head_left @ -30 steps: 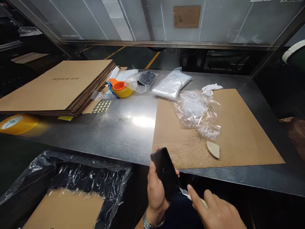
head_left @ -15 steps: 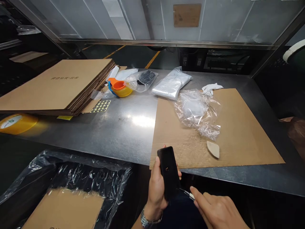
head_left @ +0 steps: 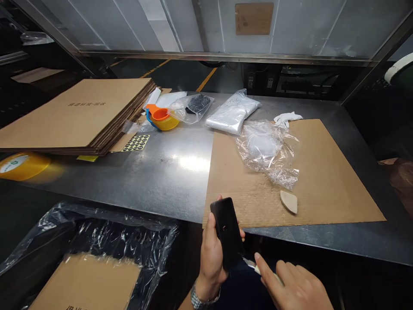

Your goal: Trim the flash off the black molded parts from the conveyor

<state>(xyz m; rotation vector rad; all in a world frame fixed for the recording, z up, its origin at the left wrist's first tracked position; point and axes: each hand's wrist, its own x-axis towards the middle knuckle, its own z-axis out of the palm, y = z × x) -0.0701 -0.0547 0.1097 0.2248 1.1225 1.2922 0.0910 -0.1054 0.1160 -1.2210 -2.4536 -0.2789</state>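
Note:
In the head view, my left hand (head_left: pixel 211 254) is wrapped round a black rectangular case (head_left: pixel 226 228), tilted up in front of the bench edge. A small bright mark or hole shows near its middle. My right hand (head_left: pixel 293 280) grips a small knife (head_left: pixel 253 265) with a pale handle, index finger laid along it. The blade points at the lower right edge of the case; whether it touches cannot be made out. A beige wedge-shaped pad (head_left: pixel 288 202) lies on the cardboard sheet (head_left: pixel 332 185) beyond my hands.
Crumpled clear plastic (head_left: pixel 266 148), a packed stack of plastic bags (head_left: pixel 232 114) and a white glove (head_left: pixel 287 119) lie behind. To the left are stacked cardboard (head_left: pixel 74 116), an orange tape dispenser (head_left: pixel 159 114), a sticker sheet (head_left: pixel 136 143), a yellow tape roll (head_left: pixel 24 166) and a plastic-lined bin (head_left: pixel 61 211).
The case has shifted slightly left and its face has tilted a little. My right hand has turned, showing more of the knife's blade and handle.

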